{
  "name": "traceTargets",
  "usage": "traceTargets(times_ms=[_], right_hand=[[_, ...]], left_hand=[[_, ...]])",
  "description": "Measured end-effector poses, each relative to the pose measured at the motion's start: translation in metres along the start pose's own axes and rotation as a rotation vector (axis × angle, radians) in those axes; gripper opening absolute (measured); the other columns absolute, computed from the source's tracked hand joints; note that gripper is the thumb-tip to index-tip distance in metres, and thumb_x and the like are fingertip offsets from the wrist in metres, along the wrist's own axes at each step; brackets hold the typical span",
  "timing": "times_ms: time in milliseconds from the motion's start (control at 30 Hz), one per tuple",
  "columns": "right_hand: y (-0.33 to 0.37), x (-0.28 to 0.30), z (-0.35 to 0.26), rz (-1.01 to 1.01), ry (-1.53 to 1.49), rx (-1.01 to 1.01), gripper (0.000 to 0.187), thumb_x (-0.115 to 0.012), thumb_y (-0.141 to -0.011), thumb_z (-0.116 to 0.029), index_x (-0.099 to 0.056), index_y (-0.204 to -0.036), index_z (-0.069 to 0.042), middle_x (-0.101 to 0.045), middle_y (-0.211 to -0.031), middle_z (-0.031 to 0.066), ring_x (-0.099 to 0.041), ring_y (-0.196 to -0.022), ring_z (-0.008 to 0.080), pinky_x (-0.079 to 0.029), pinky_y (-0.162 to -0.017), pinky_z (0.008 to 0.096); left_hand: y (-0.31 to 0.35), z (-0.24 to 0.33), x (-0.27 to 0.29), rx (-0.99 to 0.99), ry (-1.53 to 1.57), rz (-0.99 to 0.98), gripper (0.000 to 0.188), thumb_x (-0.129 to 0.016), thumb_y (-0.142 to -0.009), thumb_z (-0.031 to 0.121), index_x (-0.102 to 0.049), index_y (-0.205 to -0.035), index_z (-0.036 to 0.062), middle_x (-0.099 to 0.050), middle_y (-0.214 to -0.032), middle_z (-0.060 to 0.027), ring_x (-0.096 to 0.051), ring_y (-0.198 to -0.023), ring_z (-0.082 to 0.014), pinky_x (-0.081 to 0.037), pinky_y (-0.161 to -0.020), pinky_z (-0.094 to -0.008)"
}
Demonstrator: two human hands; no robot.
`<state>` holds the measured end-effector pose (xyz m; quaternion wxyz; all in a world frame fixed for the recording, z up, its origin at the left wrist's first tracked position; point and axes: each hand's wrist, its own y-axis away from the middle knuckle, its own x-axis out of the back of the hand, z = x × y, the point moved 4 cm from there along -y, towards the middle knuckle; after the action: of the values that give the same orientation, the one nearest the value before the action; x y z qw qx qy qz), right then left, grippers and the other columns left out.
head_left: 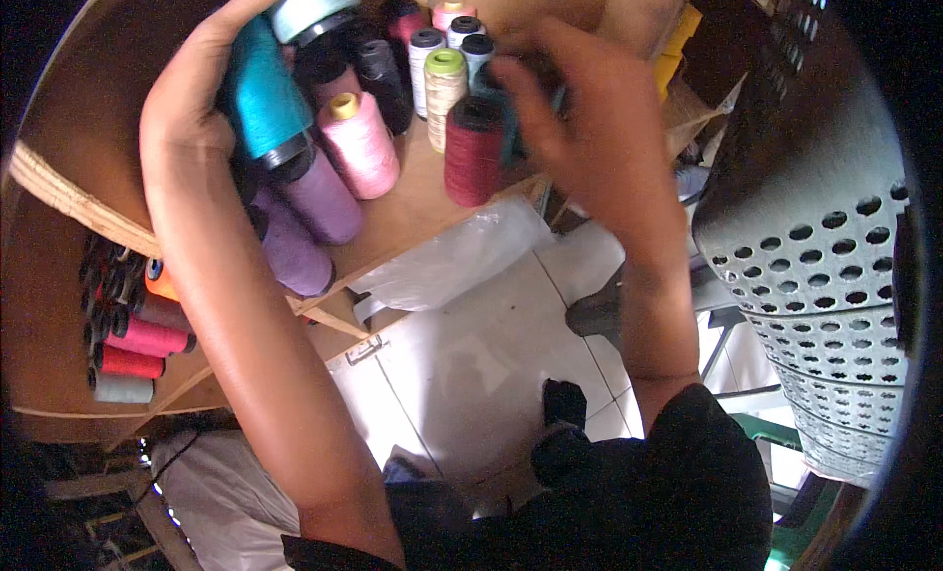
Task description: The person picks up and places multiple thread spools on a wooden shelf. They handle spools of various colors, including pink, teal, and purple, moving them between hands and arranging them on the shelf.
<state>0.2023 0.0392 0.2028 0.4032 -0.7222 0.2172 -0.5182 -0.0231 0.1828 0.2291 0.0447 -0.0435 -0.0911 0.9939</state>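
My left hand (192,100) reaches up along the left of a teal thread cone (263,95), with its fingers running to the top edge beside a pale blue cone (314,9). Most of those fingers are hidden or cut off. Purple cones (319,193) lie tilted below the teal one, and a pink cone (357,144) stands to their right. At the shelf's right end, my right hand (589,109), blurred, curls around a dark teal thread cone (509,129). A dark red cone (473,154) stands just left of it, beside a cream spool with a green top (446,100).
More spools (425,65) crowd the back of the wooden shelf (417,213). On a lower shelf at left lie pink, red and grey spools (123,387). Clear plastic (452,267) hangs under the shelf edge. A perforated grey panel (825,267) stands at right, above white floor tiles (471,355).
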Motion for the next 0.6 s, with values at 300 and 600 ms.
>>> traceTargets(times_ms=[300,600], right_hand=[[0.053,-0.029,-0.171,-0.171,-0.618,0.638,0.015,-0.068,-0.080,-0.026,-0.071,-0.080,-0.011,-0.067,-0.073,0.0085,-0.067,-0.073,0.0287,-0.054,-0.067,0.0486],[0.053,-0.006,-0.243,-0.015,-0.452,1.189,0.006,-0.077,-0.084,-0.014,-0.082,-0.086,-0.011,-0.079,-0.086,0.0045,-0.074,-0.076,0.0198,-0.057,-0.062,0.0384]], left_hand=[[0.010,-0.012,-0.015,0.092,-0.023,-0.183,0.042,-0.083,-0.086,0.040,-0.072,-0.110,0.0075,-0.074,-0.091,-0.0080,-0.070,-0.075,-0.0178,-0.058,-0.072,-0.0309],[0.008,-0.014,-0.018,0.068,-0.055,-0.174,0.041,-0.082,-0.086,0.039,-0.072,-0.109,0.0072,-0.074,-0.091,-0.0080,-0.070,-0.076,-0.0179,-0.058,-0.073,-0.0312]])
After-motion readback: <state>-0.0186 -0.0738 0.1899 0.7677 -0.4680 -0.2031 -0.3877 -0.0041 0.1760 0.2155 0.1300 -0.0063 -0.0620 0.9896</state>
